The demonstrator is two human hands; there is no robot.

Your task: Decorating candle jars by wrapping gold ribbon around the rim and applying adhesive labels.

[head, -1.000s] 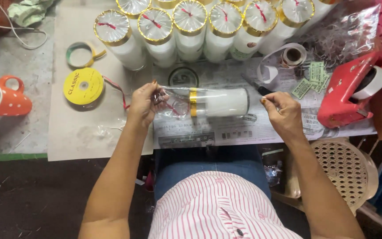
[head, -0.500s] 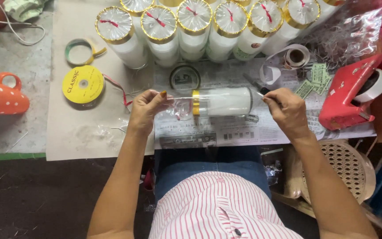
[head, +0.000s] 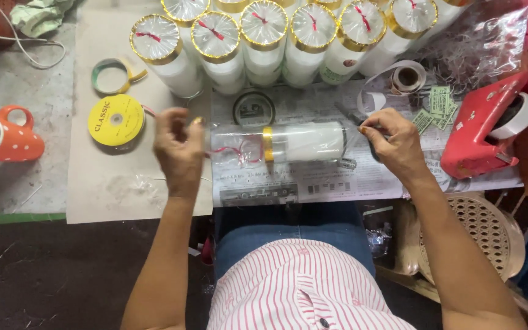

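While wrapped: white jar (head: 304,142) lying mid-surface on newspaper (head: 313,180).
Left hand (head: 178,150): pinching cellophane end.
Right hand (head: 395,143): pinching far-right wrap end.
Advice: likely best keeping film taut, twisting evenly.

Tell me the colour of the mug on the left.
Orange with white dots: the mug, shown in the head view.

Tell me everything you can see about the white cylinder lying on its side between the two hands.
The white cylinder lies on its side on the printed paper sheet, its long axis running left to right. A gold band rings it near its left end. Clear, shiny film sleeves it and reaches past that end, with a red ribbon showing there. The left hand grips the film's loose end; the right hand is at the other end, though exact contact there is unclear.
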